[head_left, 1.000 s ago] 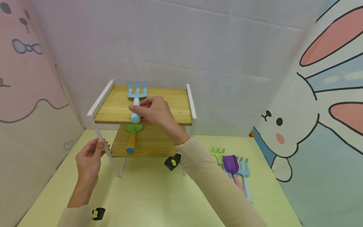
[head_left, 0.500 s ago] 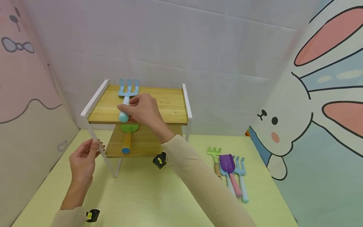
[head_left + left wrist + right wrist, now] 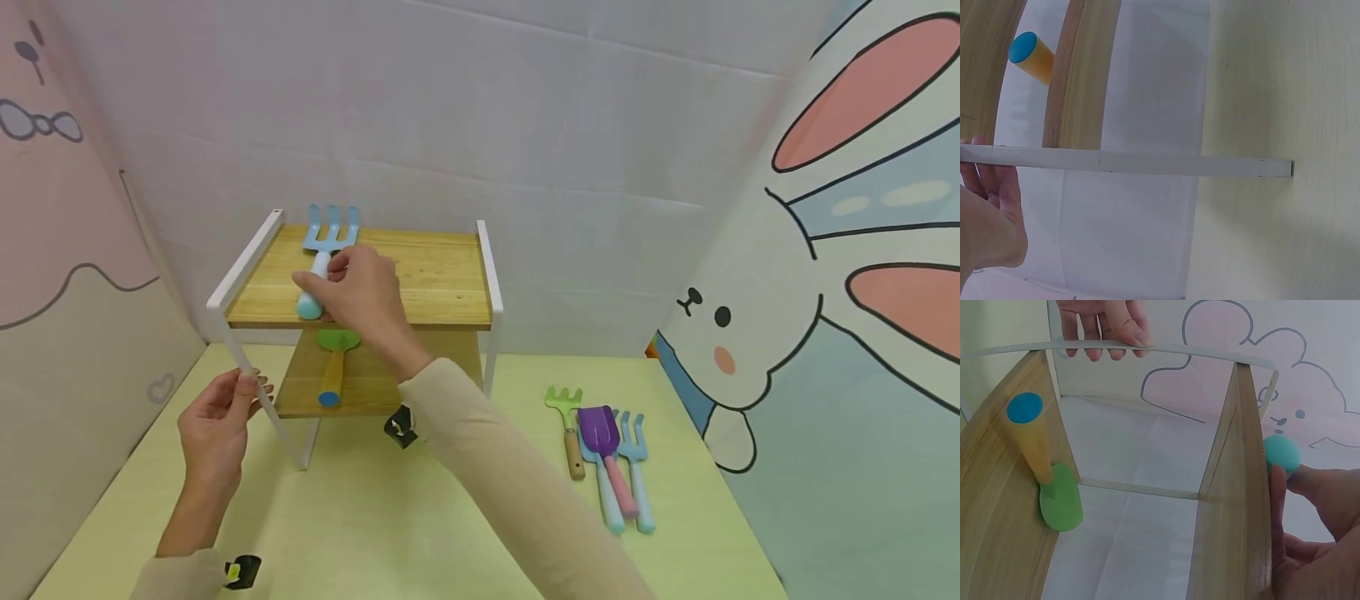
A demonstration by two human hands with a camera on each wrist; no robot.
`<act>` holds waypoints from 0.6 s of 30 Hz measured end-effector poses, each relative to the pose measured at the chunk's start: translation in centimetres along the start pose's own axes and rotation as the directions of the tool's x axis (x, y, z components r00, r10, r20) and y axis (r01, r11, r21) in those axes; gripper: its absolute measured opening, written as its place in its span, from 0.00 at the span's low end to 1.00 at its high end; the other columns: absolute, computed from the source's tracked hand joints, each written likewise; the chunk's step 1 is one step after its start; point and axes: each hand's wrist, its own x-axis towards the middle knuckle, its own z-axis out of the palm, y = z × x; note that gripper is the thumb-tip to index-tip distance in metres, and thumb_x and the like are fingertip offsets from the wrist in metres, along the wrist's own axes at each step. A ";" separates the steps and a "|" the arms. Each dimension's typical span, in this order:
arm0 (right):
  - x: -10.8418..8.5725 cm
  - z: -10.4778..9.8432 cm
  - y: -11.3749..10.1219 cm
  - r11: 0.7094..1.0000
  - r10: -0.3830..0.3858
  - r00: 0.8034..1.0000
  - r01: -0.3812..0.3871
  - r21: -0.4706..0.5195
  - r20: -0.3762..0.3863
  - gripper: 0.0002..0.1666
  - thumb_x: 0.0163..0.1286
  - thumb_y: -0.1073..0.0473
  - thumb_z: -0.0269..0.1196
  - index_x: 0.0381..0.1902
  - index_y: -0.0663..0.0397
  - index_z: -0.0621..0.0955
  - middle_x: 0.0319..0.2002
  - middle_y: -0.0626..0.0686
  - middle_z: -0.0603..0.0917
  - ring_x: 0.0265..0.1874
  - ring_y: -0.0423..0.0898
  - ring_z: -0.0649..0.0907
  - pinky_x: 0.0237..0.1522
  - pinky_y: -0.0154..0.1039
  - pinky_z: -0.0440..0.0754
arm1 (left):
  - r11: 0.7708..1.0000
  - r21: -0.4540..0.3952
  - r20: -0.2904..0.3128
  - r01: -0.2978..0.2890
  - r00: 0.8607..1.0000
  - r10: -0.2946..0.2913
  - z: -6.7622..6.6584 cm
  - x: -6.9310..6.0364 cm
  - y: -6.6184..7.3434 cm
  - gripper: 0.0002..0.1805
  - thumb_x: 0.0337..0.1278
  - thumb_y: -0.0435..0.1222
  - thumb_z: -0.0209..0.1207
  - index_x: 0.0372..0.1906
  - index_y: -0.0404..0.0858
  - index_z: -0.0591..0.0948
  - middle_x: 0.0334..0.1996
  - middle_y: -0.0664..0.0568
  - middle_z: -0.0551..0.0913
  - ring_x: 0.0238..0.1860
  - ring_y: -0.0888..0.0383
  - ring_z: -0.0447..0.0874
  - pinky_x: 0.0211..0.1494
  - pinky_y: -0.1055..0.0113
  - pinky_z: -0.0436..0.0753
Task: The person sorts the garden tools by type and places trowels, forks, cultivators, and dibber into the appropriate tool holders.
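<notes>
A two-tier wooden shelf [image 3: 442, 279] with white metal sides stands on the table. On its upper board, near the left side, lies a light blue hand rake [image 3: 332, 242], tines toward the wall; my right hand [image 3: 365, 296] pinches its handle between thumb and fingers. In the right wrist view the handle's teal end [image 3: 1282, 454] shows past the board's edge beside my right hand [image 3: 1316, 550]. My left hand [image 3: 217, 425] grips the white left front leg, also seen in the left wrist view [image 3: 1147, 163]. A green shovel with an orange handle [image 3: 332, 377] rests on the lower board.
On the table [image 3: 360, 533] right of the shelf lie a green rake [image 3: 572, 454], a purple shovel with a pink handle [image 3: 598, 429], and light blue tools, one [image 3: 637, 475] at the right and another partly under the shovel. A pale curtain [image 3: 420, 108] hangs behind.
My right hand and the light blue rake have moved left along the upper board. The left hand keeps its grip on the leg. The head view has shifted slightly.
</notes>
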 end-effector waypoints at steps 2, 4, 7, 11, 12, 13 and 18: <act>0.0 0.1 0.1 0.999 -0.016 1.000 0.015 -0.028 -0.011 0.19 0.69 0.49 0.72 0.41 0.61 0.83 0.28 0.45 0.82 0.17 0.37 0.83 0.22 0.26 0.83 | 1.000 -0.005 0.001 -0.002 1.000 0.002 0.0 0.0 0.0 0.06 0.68 0.25 0.61 0.42 0.26 0.86 0.30 0.50 0.89 0.31 0.60 0.91 0.43 0.72 0.89; 0.0 0.1 0.2 0.998 -0.030 0.999 0.029 -0.059 -0.024 0.20 0.69 0.47 0.72 0.41 0.60 0.83 0.28 0.45 0.82 0.18 0.36 0.82 0.22 0.26 0.81 | 1.000 -0.008 0.004 -0.003 1.000 0.003 0.0 0.0 0.0 0.06 0.68 0.26 0.61 0.42 0.26 0.86 0.30 0.50 0.89 0.31 0.60 0.90 0.42 0.72 0.89; 0.0 0.1 0.3 0.995 -0.051 0.998 0.048 -0.090 -0.035 0.21 0.69 0.46 0.71 0.41 0.60 0.83 0.28 0.44 0.82 0.20 0.36 0.81 0.22 0.25 0.80 | 1.000 -0.009 0.007 -0.004 1.000 0.004 0.0 0.1 0.0 0.06 0.68 0.26 0.61 0.42 0.26 0.86 0.30 0.50 0.89 0.31 0.60 0.90 0.42 0.72 0.89; 0.0 0.1 0.4 0.992 -0.060 0.998 0.056 -0.112 -0.033 0.21 0.70 0.45 0.70 0.41 0.59 0.83 0.29 0.44 0.82 0.21 0.35 0.80 0.24 0.24 0.79 | 1.000 -0.006 0.004 0.002 1.000 -0.002 0.0 0.1 0.0 0.06 0.68 0.26 0.61 0.42 0.26 0.86 0.30 0.50 0.89 0.31 0.61 0.90 0.42 0.72 0.89; 0.0 0.1 0.4 0.992 -0.062 0.998 0.058 -0.114 -0.033 0.21 0.70 0.45 0.70 0.41 0.59 0.83 0.29 0.44 0.83 0.22 0.34 0.80 0.24 0.24 0.79 | 1.000 -0.007 0.004 0.007 1.000 -0.007 0.0 0.1 0.0 0.06 0.68 0.26 0.61 0.42 0.26 0.86 0.30 0.50 0.89 0.31 0.61 0.90 0.42 0.72 0.89; 0.0 0.1 0.4 0.992 -0.064 0.997 0.060 -0.111 -0.032 0.20 0.71 0.45 0.70 0.41 0.59 0.83 0.30 0.45 0.83 0.22 0.34 0.80 0.25 0.24 0.79 | 1.000 -0.007 0.005 0.010 1.000 -0.010 0.0 0.1 0.0 0.06 0.68 0.26 0.62 0.43 0.26 0.86 0.30 0.50 0.89 0.31 0.61 0.90 0.42 0.72 0.89; -0.1 0.0 0.5 0.997 -0.066 0.998 0.066 -0.041 -0.010 0.18 0.73 0.49 0.68 0.42 0.60 0.83 0.32 0.49 0.86 0.17 0.34 0.83 0.23 0.26 0.82 | 1.000 0.000 0.006 0.019 1.000 -0.019 0.0 0.1 0.1 0.06 0.68 0.27 0.62 0.43 0.26 0.86 0.31 0.50 0.89 0.31 0.61 0.90 0.43 0.72 0.89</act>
